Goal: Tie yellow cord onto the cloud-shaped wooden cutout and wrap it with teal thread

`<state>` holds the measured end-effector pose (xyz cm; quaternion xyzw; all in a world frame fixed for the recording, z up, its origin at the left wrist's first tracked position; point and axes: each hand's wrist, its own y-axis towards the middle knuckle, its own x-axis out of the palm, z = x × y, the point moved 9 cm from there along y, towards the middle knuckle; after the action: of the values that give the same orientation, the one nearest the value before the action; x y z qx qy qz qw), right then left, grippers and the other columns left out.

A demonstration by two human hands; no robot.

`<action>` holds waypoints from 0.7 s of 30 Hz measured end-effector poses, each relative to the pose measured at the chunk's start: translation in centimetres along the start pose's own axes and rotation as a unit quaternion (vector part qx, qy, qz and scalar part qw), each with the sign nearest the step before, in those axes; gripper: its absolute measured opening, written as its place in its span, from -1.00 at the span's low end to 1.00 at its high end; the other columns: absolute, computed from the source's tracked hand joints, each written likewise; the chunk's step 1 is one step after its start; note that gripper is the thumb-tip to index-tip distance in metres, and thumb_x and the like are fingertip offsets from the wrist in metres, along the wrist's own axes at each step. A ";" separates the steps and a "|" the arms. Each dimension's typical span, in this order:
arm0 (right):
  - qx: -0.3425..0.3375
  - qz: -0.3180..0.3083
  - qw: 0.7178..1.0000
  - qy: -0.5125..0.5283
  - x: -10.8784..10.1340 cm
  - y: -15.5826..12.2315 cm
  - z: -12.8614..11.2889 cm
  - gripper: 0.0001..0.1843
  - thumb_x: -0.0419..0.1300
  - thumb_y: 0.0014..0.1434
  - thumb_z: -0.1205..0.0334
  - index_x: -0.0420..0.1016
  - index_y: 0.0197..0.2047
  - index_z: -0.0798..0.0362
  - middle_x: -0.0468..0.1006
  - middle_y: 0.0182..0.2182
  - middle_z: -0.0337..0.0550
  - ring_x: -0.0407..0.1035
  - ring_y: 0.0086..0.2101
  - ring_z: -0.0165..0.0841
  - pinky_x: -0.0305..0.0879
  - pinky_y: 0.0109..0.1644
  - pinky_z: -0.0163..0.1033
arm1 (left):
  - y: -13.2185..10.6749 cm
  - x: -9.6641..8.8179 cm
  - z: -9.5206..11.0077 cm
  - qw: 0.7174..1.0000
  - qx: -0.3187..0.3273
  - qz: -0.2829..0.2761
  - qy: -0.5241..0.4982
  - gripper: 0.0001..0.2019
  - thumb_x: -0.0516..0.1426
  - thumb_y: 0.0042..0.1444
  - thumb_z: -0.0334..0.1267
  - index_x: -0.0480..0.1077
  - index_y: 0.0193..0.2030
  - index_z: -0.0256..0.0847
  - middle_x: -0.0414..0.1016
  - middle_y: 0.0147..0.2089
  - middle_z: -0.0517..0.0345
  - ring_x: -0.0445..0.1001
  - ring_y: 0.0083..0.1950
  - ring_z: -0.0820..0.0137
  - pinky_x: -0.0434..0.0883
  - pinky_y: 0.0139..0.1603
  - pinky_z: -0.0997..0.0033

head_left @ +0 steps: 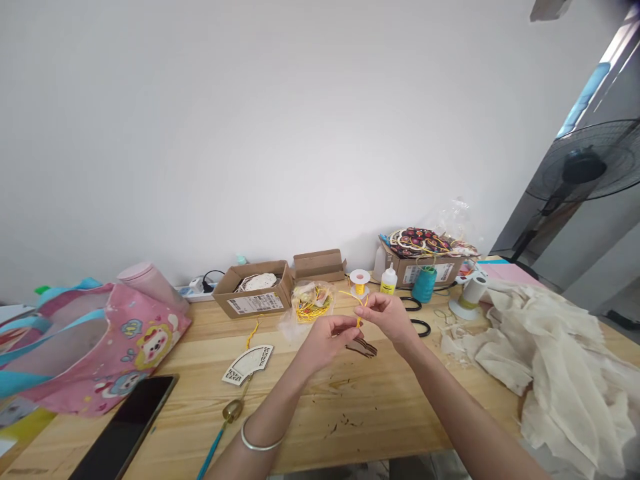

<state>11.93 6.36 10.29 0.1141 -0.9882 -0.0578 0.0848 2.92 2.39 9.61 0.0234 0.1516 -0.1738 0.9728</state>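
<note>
Both my hands are raised over the middle of the wooden table [350, 407], pinching a short piece of yellow cord [358, 304] between them. My left hand [327, 340], with a silver bangle on its wrist, grips the cord's lower end. My right hand [387, 315] holds the upper part, where a loop sticks out to the left. A small dark wooden cut-out [364, 347] lies on the table just below the hands. A spool of yellow cord [359, 281] stands behind them.
A white fan-shaped wooden piece with a tassel [247, 365] and a phone [125, 427] lie left. A pink bag [85, 340], cardboard boxes [255, 288], a glue bottle [389, 280], a teal spool [424, 284] and cream cloth [555, 360] ring the table. A fan [585, 167] stands at the right.
</note>
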 end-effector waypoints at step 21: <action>-0.014 -0.042 0.996 -0.071 -1.2 -0.3 -0.4 -0.85 0.30 -0.25 0.16 0.49 -0.62 0.07 0.47 -0.56 -0.19 0.30 -0.46 -0.37 0.19 -0.36 -0.25 | 0.7 -0.7 -2.1 0.996 -0.080 0.029 -0.008 -0.75 0.22 -0.23 -0.25 0.43 -0.34 -0.27 0.53 -0.42 0.04 0.46 -0.37 0.32 0.32 -0.38 0.41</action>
<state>13.26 6.31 10.42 0.1502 -0.9850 -0.0833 0.0135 1.99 3.48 7.84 -0.0519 0.1564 -0.1329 0.9773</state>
